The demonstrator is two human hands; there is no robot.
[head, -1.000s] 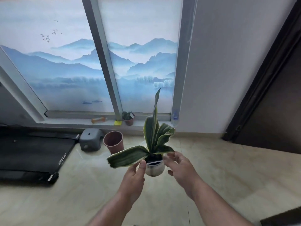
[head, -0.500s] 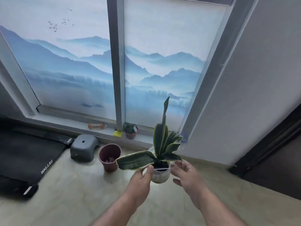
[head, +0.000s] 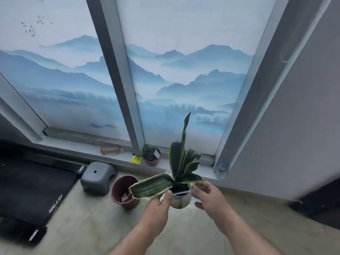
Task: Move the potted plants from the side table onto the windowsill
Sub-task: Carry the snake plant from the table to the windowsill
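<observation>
A snake plant in a small pale ribbed pot (head: 180,200) is held up in the air just short of the windowsill (head: 184,167), which runs across the view at about 12 o'clock from the pot. The left hand (head: 158,208) has its grip clamped on the pot from 8 o'clock, thumb laid up against the rim and the other fingers hidden under the broad variegated leaf that droops out toward 9 o'clock. The right hand (head: 209,197) sits at 3 o'clock of the pot with fingers loosely spread; its fingertips reach the rim, though whether they actually press on it or hover just off it is hard to tell from this angle. The tallest leaf stands nearly upright, its tip against the blue mountain scene printed on the window blind (head: 184,80).

On the sill, at 11 o'clock from the held pot, a second small potted plant (head: 151,157) in a reddish pot stands beside the base of the grey window post. Just left of it lies a yellow tag (head: 136,160), and farther along at 10 o'clock an orange dumbbell (head: 111,150) lies on its side. On the floor at 9 o'clock stand a maroon pot (head: 125,192) with some scraps inside, a grey stool (head: 98,178), and a black treadmill (head: 33,190) marked HALLOI.
</observation>
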